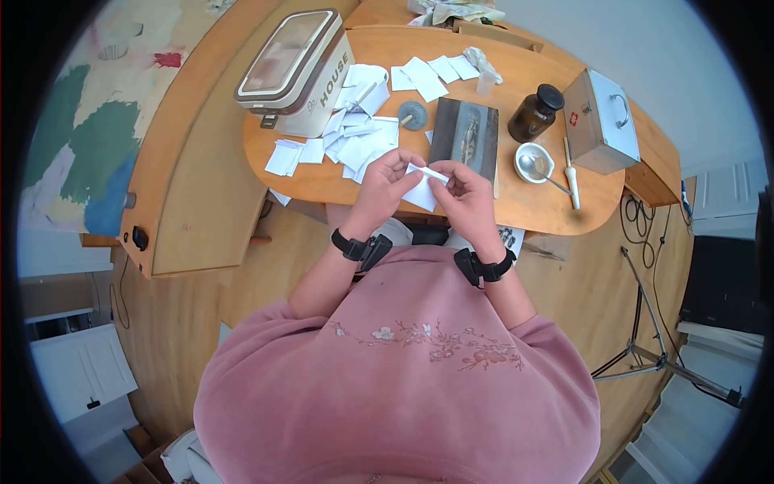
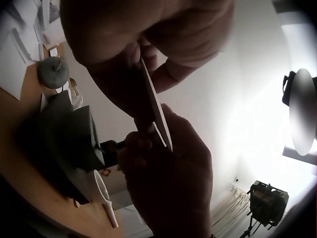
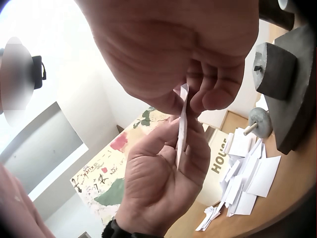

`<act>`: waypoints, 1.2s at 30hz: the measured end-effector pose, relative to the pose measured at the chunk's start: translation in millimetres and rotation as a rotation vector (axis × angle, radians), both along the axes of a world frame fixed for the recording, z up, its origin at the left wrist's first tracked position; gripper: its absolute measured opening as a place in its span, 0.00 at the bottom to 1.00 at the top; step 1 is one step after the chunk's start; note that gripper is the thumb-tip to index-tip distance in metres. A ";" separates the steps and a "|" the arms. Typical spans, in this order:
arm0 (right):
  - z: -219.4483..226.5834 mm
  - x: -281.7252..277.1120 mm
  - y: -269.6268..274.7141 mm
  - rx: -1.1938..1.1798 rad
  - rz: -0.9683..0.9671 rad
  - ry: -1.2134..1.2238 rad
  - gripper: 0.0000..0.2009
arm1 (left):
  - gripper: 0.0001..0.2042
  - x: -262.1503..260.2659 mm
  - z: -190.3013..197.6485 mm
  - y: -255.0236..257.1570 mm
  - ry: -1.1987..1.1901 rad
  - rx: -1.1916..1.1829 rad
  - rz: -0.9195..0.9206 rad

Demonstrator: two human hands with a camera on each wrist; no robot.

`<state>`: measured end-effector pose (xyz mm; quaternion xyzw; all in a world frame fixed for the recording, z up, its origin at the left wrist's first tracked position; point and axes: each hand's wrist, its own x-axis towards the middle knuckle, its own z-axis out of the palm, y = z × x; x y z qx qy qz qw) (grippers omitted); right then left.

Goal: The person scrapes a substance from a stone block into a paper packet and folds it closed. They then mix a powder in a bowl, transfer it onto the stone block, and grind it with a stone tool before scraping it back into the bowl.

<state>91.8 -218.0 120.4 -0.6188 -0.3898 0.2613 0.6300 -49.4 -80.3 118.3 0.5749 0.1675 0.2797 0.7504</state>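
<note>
A small white sheet of paper (image 1: 421,196) with its top edge folded over is held between both hands, in front of the table's near edge. My left hand (image 1: 382,187) pinches its left side between thumb and fingers, and my right hand (image 1: 469,206) pinches the upper right corner. In the left wrist view the paper (image 2: 156,106) appears nearly edge-on, thin and flat. The right wrist view shows the paper (image 3: 182,130) running from one hand's fingertips to the other's. Nearest on the table are a heap of folded white papers (image 1: 355,149) and a dark boat-shaped metal trough (image 1: 470,137).
A cream box lettered HOUSE (image 1: 310,101) stands at the back left. Near the trough lies a grey disc with a wooden handle (image 1: 413,115). Rightward are a brown bottle (image 1: 532,121), a white bowl (image 1: 524,151) with a spoon, and a silver case (image 1: 601,125). Several white sheets (image 1: 425,79) lie behind.
</note>
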 end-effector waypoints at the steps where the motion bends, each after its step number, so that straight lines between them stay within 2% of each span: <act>1: -0.4 -0.3 -0.3 0.002 0.000 -0.002 0.08 | 0.07 -0.5 3.4 -2.2 -0.007 -0.003 0.003; 10: 14.2 -2.1 -10.9 -0.011 -0.038 -0.035 0.07 | 0.06 -2.2 3.2 -5.0 0.034 0.022 -0.043; 13: 14.7 -4.6 -11.6 0.039 -0.033 0.023 0.06 | 0.04 -2.9 -1.1 -3.0 0.019 0.055 -0.010; 15: 9.1 -3.1 -11.7 0.053 0.029 -0.089 0.06 | 0.03 -4.0 -7.0 0.0 0.019 0.041 0.001; 20: 6.7 -4.1 -10.1 0.038 0.087 -0.044 0.06 | 0.03 -10.7 -17.9 10.9 0.011 -0.007 0.010; 22: 8.2 -4.4 -10.2 0.018 0.095 -0.028 0.06 | 0.03 -13.9 -16.9 12.8 -0.001 -0.005 -0.064; 25: 18.0 -2.8 -10.7 -0.003 0.108 -0.156 0.06 | 0.04 -12.6 -2.0 12.1 0.131 0.042 -0.050; 28: 16.6 2.1 -9.5 -0.001 0.097 -0.249 0.05 | 0.04 -15.2 -16.5 31.8 0.166 0.158 -0.064; 29: 13.3 5.8 -9.8 -0.005 0.040 -0.259 0.05 | 0.04 -17.4 -24.5 42.4 0.169 0.155 -0.063; 31: 10.9 12.2 -10.9 -0.012 -0.017 -0.267 0.05 | 0.03 -21.7 -38.7 63.9 0.303 0.306 0.180; 32: 11.7 15.4 -11.7 -0.002 -0.063 -0.226 0.05 | 0.04 -20.8 -40.1 70.3 0.274 0.405 0.330; 33: 11.5 19.1 -12.7 0.008 -0.110 -0.186 0.05 | 0.04 -21.6 -44.9 79.8 0.276 0.403 0.328; 35: 9.7 25.1 -14.0 -0.017 -0.126 -0.178 0.05 | 0.06 -20.4 -53.3 97.0 0.291 0.262 0.534; 36: 8.8 26.8 -13.9 -0.012 -0.127 -0.164 0.05 | 0.06 -14.7 -57.2 100.2 0.273 0.259 0.579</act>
